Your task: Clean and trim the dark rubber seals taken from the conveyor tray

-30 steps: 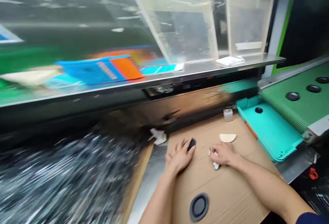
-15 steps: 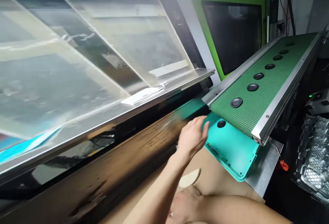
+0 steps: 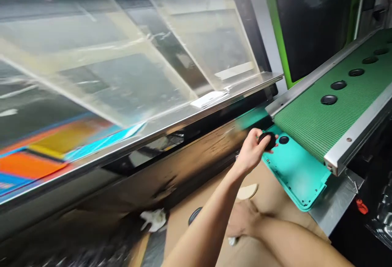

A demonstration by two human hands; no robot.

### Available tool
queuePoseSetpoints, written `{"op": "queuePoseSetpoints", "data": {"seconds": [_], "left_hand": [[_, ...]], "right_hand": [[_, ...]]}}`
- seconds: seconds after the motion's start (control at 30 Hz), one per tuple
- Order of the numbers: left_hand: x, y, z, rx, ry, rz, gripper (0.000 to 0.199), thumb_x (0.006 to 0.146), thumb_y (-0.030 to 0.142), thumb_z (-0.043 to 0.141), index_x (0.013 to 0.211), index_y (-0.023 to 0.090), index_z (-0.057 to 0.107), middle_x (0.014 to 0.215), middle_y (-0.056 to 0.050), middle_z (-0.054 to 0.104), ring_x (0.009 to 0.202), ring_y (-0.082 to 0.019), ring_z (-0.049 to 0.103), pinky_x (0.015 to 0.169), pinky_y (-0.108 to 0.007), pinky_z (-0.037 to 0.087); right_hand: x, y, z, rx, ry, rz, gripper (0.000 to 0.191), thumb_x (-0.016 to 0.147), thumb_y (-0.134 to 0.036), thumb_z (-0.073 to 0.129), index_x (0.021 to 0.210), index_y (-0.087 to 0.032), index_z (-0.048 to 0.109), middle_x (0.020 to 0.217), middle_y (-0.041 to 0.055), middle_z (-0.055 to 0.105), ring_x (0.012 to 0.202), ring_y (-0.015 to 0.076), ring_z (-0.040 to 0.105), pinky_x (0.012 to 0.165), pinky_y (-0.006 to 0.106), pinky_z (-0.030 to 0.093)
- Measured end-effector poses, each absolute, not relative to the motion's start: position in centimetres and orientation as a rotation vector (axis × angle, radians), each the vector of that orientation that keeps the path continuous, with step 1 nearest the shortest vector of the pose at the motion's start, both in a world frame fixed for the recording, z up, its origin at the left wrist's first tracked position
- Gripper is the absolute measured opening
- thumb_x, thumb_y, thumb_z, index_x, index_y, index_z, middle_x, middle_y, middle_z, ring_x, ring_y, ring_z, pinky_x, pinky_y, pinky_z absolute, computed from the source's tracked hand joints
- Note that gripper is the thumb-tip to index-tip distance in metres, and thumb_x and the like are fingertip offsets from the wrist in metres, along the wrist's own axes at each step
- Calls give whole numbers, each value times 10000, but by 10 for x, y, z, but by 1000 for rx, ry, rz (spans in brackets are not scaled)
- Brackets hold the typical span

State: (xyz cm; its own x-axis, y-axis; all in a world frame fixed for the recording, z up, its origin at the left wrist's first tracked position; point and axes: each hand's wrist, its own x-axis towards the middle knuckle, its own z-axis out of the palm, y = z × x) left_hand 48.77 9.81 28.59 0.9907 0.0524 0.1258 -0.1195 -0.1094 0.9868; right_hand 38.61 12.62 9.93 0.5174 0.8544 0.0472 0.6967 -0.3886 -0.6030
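And there it is: the left hand (image 3: 251, 151), raised with the wrist bent, now has a black rubber ring (image 3: 267, 141) clamped in its fingers, where a moment ago no ring showed. It hovers over the top edge of the teal plastic tray (image 3: 295, 173), just beside the tray's dark hole (image 3: 283, 139) and under the green mesh conveyor (image 3: 333, 114). Down on the cardboard sheet (image 3: 180, 205), the right hand (image 3: 241, 219) sits low, and I can't tell whether it's gripping anything. A beige half-disc (image 3: 247, 191) lies just above it, a second black ring (image 3: 194, 215) further left, and clear acrylic panels (image 3: 122, 54) rise behind the steel ledge (image 3: 183, 123).
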Motion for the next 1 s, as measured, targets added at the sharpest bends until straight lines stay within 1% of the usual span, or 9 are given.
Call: {"op": "queuePoseSetpoints", "data": {"seconds": [0.17,0.27,0.33,0.43,0.5,0.6,0.67,0.8,1.0], "left_hand": [[350,209,224,1201,386,328,412,770,355,789,1042,215,512,919,-57,699,672,-174,660,508,-214,441],[293,250,179,860,464,345,393,895,449,619,1181,182,582,993,-119,698,732,-213,666,522,-267,489],[273,261,153,676,489,370,374,967,396,493,1223,145,598,1004,-138,697,754,-216,670,535,-276,508],[267,261,128,483,515,372,343,975,255,433,1240,118,604,1024,-153,707,819,-236,694,583,-288,544],[271,260,121,412,493,336,341,957,221,453,1239,102,605,1082,-169,709,924,-275,704,670,-337,584],[276,259,120,355,438,304,362,934,207,475,1241,71,608,1170,-197,696,1034,-310,694,785,-397,603],[277,259,121,338,432,314,401,917,204,468,1263,56,605,1202,-217,687,1065,-320,691,811,-417,606],[275,258,121,287,453,337,461,878,193,462,1277,2,592,1250,-266,658,1120,-338,675,876,-443,594],[280,255,116,245,444,365,389,906,231,449,1193,40,631,1172,-228,691,1120,-314,674,948,-465,555]], "right_hand": [[383,121,104,-2253,-1307,281,287,841,-356,553,979,-179,732,955,106,750,863,273,701,728,349,515],[387,116,114,-2268,-1363,288,297,899,-415,531,954,-210,740,930,75,735,856,242,675,743,328,490],[392,109,122,-2316,-1327,219,348,962,-440,475,920,-220,742,963,74,714,941,235,639,824,337,474],[407,98,133,-2439,-1251,38,300,953,-426,531,1055,-222,726,1204,114,635,1146,279,520,994,411,397],[417,93,138,-2528,-1248,2,278,920,-364,585,1132,-233,708,1320,129,565,1198,308,460,1029,455,357],[431,87,139,-2554,-1282,33,291,946,-241,515,1171,-251,698,1245,115,596,1151,280,476,992,403,379],[439,82,138,-2518,-1305,37,371,944,-211,507,1286,-259,643,1216,104,611,1140,257,486,981,362,389],[455,73,133,-2548,-1329,32,434,909,-267,601,1342,-255,612,1338,119,572,1236,278,455,1052,395,353],[416,112,134,-2309,-1219,-3,396,979,-365,535,1333,-205,616,1207,111,640,1142,237,558,1023,359,435]]}}
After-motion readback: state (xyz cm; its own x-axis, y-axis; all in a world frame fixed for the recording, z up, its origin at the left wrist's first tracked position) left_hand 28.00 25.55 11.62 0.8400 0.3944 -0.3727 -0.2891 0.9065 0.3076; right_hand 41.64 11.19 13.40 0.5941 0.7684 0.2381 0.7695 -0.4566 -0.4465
